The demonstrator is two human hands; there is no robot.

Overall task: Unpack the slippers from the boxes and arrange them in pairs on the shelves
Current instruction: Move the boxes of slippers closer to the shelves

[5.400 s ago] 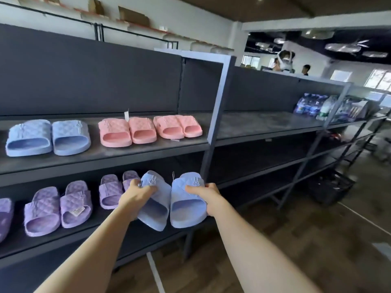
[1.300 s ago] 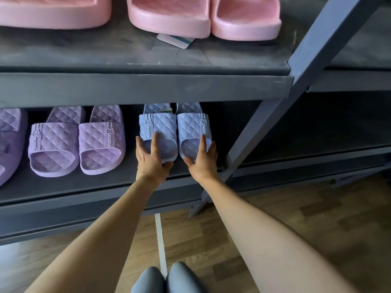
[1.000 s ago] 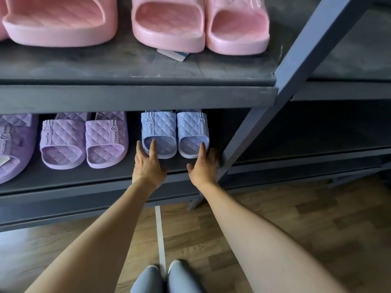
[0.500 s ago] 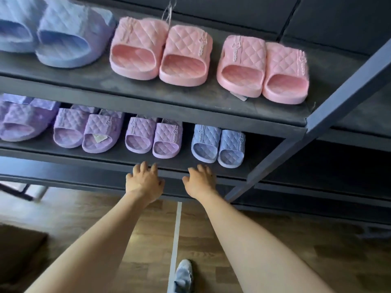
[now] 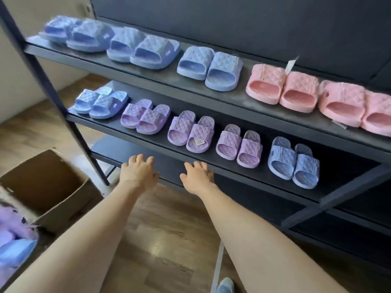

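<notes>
left hand (image 5: 138, 171): spread, empty | right hand (image 5: 197, 176): spread, empty | both hover before dark metal shelf (image 5: 232, 173) | blue quilted rubber slipper pair (image 5: 293, 162): on shelf, right end

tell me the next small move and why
Probably reach down left for the next pair: the left hand and right hand are open and empty, the blue pair sits on the shelf, and what look like more slippers lie near the box.
</notes>
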